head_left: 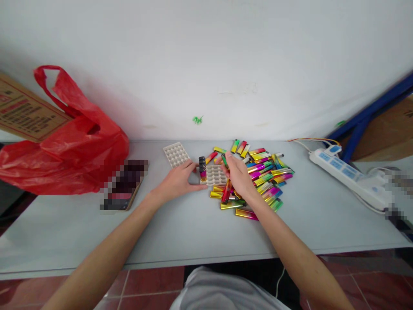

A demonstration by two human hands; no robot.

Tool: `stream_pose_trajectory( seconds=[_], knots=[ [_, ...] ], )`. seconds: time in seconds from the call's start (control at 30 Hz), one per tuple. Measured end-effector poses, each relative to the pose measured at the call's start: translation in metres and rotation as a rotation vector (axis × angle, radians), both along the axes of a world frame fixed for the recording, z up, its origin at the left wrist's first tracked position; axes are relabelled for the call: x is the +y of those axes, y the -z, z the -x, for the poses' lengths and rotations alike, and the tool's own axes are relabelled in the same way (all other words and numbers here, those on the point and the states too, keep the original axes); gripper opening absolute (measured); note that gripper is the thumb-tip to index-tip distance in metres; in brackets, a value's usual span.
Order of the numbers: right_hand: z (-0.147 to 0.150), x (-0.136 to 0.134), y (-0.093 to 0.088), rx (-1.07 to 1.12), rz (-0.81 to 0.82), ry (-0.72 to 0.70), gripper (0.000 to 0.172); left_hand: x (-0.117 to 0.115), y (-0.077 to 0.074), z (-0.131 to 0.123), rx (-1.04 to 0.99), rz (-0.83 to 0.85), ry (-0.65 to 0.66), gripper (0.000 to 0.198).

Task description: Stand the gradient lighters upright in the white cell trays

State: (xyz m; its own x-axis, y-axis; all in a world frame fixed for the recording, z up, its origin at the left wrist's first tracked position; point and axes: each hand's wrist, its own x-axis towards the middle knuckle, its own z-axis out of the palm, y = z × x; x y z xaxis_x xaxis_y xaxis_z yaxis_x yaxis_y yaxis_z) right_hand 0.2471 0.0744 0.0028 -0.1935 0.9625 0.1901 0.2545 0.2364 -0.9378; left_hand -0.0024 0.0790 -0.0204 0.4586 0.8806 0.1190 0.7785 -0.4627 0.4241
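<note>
- A white wall [206, 64] stands along the far side of the tabletop [180, 232].
- A red plastic bag [74, 150] slumps at the far left, with a printed cardboard box [29, 107] against it.
- The left arm [119, 241] slants from the near left toward the middle; the right arm [290, 241] slants in from the near right, and the two converge over the work.
- A white power strip [348, 172] lies at the right, set at a slant.
- The loose lighters [266, 178], in metallic multicolours, lie heaped around the far, near and right sides of the near tray, some beneath the right hand.
- A phone [125, 185], partly pixelated, lies left of the left hand.
- The left hand [177, 181] rests low at the near tray's left end, thumb on the near side and fingers on the far side, spread apart.
- The right hand [238, 174] is bent over the near tray's right end, back upward, digits closed around one lighter.
- The near tray [214, 175], pale and studded with pockets, lies between the hands; a similar far tray [177, 155] lies beyond the left hand.
- A short row of black-topped lighters [202, 165] stands upright at the near tray's left end.
- The gripped green lighter [223, 160] tilts between thumb and fingers; whether it touches the tray, I cannot tell.
</note>
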Motion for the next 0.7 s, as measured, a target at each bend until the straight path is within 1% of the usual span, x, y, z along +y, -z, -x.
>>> stream_pose_trajectory(
  seconds=[0.07,0.17,0.23,0.27,0.33,0.5,0.63,0.7],
  knots=[
    [-0.002,-0.002,-0.005,-0.099,-0.145,-0.032,0.056,0.0,0.0,-0.001,-0.016,-0.003,-0.001,0.064],
    [-0.005,-0.004,-0.01,-0.222,-0.373,-0.124,0.039,-0.002,0.0,-0.003,-0.046,-0.001,-0.016,0.062],
    [-0.006,-0.005,-0.01,-0.254,-0.466,-0.143,0.033,-0.002,0.0,-0.004,-0.059,0.0,-0.027,0.061],
    [-0.006,-0.004,-0.01,-0.269,-0.487,-0.14,0.032,-0.002,0.0,-0.004,-0.063,-0.001,-0.029,0.061],
    [-0.006,-0.004,-0.009,-0.301,-0.479,-0.125,0.031,-0.002,0.0,-0.004,-0.062,-0.004,-0.027,0.061],
    [-0.006,-0.005,-0.009,-0.345,-0.35,-0.111,0.03,-0.001,0.002,-0.003,-0.036,-0.005,-0.016,0.061],
    [-0.005,-0.004,-0.004,-0.391,-0.284,-0.186,0.024,-0.002,0.003,-0.003,-0.053,0.005,-0.017,0.062],
    [-0.004,-0.004,0.0,-0.42,-0.291,-0.221,0.021,-0.002,0.003,-0.003,-0.053,0.009,-0.01,0.063]
  ],
)
